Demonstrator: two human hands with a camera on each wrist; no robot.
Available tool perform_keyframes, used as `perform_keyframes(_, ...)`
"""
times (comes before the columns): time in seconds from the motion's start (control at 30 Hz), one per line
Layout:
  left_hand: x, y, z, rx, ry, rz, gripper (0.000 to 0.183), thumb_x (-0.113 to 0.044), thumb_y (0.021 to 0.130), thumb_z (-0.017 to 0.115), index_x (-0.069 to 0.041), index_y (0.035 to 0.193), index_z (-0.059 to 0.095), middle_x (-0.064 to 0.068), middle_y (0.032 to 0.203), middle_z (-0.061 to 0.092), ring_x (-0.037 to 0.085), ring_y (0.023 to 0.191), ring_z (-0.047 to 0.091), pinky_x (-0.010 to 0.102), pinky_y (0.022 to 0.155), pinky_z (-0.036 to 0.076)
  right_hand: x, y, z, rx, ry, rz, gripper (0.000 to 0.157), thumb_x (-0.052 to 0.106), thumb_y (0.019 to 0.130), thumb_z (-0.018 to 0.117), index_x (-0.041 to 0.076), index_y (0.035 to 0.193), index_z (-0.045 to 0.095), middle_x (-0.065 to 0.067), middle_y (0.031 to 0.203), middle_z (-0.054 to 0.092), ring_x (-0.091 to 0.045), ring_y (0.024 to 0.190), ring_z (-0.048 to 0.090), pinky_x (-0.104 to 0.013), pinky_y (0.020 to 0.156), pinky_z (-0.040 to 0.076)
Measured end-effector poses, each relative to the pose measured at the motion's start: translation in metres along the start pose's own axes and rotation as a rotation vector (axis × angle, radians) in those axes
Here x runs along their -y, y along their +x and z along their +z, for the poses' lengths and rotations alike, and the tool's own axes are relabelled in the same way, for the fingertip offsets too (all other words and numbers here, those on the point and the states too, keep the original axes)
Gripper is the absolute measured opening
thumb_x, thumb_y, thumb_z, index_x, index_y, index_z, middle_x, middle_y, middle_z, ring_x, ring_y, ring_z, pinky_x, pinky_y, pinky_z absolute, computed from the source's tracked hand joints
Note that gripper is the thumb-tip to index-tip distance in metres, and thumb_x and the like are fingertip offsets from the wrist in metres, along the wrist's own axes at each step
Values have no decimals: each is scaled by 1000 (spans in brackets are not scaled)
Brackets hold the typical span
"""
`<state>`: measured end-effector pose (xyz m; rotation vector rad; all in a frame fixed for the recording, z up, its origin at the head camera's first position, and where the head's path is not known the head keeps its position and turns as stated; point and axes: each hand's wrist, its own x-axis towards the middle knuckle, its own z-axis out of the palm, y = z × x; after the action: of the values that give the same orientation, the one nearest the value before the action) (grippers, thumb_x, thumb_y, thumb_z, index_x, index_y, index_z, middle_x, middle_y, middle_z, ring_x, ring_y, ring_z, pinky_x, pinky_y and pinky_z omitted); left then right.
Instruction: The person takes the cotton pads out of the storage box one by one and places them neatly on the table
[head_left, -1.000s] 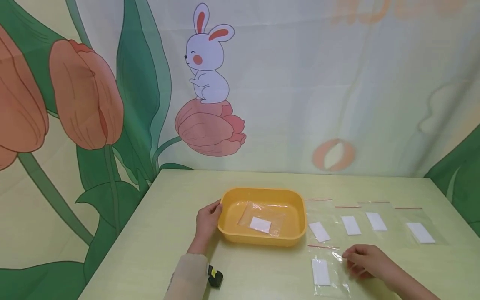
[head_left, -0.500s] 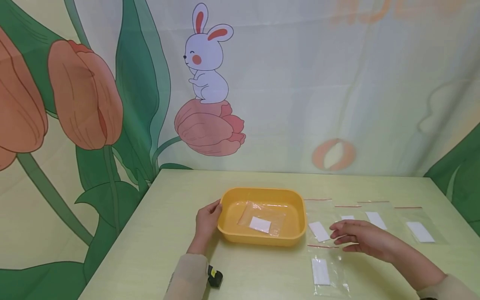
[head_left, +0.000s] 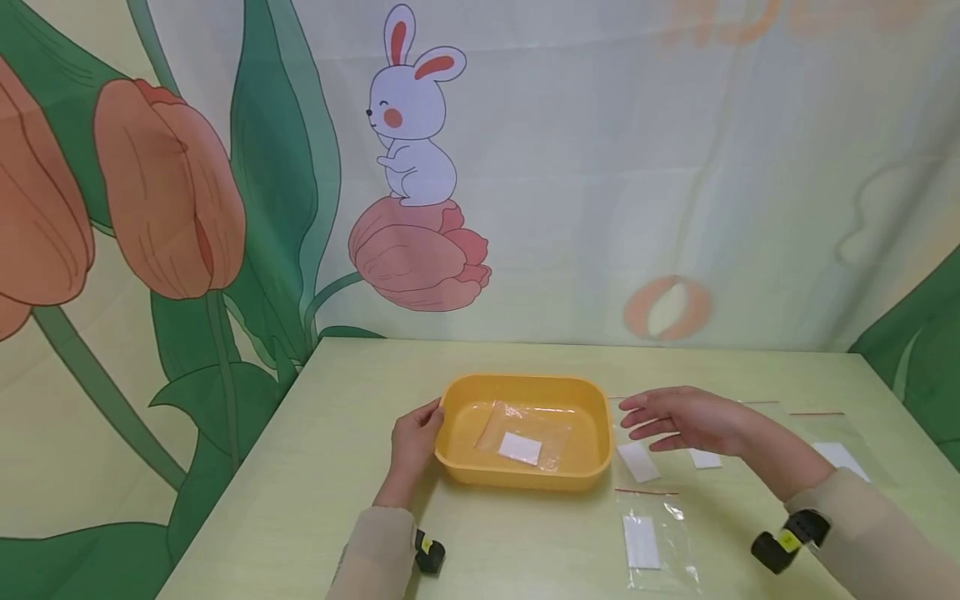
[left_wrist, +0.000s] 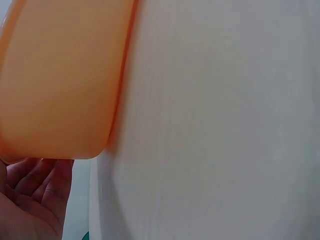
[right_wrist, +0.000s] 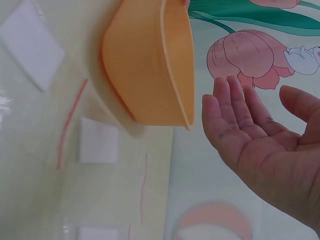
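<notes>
At its left end, a yellow plastic tray (head_left: 525,482) is held by my left hand (head_left: 414,440), thumb at the rim. The left wrist view has the hand's fingers (left_wrist: 52,195) against the tray's end wall (left_wrist: 60,85). Inside the tray lies a clear zip bag with a white card (head_left: 520,448). My right hand (head_left: 693,417) hovers over the bags right of the tray, holding nothing, its fingers loosely extended; the right wrist view shows its palm (right_wrist: 270,150) beside the tray. One zip bag (head_left: 637,462) lies close to the tray's right side, partly covered by that hand.
Nearer the front lies another zip bag (head_left: 641,542) with a red seal line. Further bags lie rightward, including one at the far right (head_left: 828,429); my right arm hides parts of them. A printed curtain (head_left: 555,208) hangs behind the table (head_left: 315,500).
My right hand has lifted away from the front zip bag and moved up and forward over the back row, its fingers spreading. My left hand and the tray stay put.
</notes>
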<state>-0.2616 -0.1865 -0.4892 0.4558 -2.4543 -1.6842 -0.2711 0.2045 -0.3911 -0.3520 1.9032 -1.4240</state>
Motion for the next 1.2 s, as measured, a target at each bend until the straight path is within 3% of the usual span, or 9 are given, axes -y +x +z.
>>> perform_keyframes(0.33, 1, 2, 0, 6, -21, -22, 37, -18, 106, 54, -1, 137, 63, 20, 141, 64, 35, 135, 59, 45, 112, 53, 33, 39, -3, -2, -61, 16, 52, 27, 109, 41, -8, 147, 43, 0, 121, 69, -13, 113, 68, -26, 95, 60)
perform_keyframes(0.57, 0, 1, 1, 5, -17, -26, 37, -18, 106, 54, -1, 136, 63, 19, 141, 64, 35, 135, 59, 46, 111, 54, 46, 69, -4, 27, -161, 71, 52, 27, 108, 41, -6, 148, 44, -17, 137, 63, -16, 115, 67, -38, 109, 56)
perform_keyframes(0.67, 0, 1, 1, 2, -11, -35, 37, -19, 105, 54, -2, 137, 63, 19, 142, 64, 35, 135, 59, 45, 111, 53, 52, 80, -2, 50, -240, 96, 53, 29, 108, 43, -5, 148, 46, -23, 145, 59, -17, 117, 67, -36, 107, 56)
perform_keyframes(0.8, -1, 0, 0, 5, -7, -33, 37, -19, 106, 54, -1, 137, 63, 19, 142, 63, 36, 136, 59, 46, 112, 53, 59, 95, 1, 66, -315, 136, 53, 30, 107, 44, -4, 147, 48, -23, 145, 60, -19, 117, 68, -28, 96, 58)
perform_keyframes(0.97, 0, 0, 0, 6, -1, -30, 37, -19, 106, 54, -1, 137, 63, 20, 142, 63, 36, 136, 58, 46, 113, 52, 67, 111, 9, 95, -374, 191, 53, 31, 106, 49, -1, 148, 48, -20, 143, 62, -24, 121, 67, -28, 92, 57)
perform_keyframes(1.2, 0, 1, -1, 9, -7, -25, 37, -19, 106, 54, -1, 137, 63, 20, 142, 63, 36, 137, 58, 46, 113, 52, 73, 133, 21, 79, -393, 242, 54, 35, 105, 54, 2, 147, 49, -17, 141, 63, -28, 127, 64, -38, 102, 57)
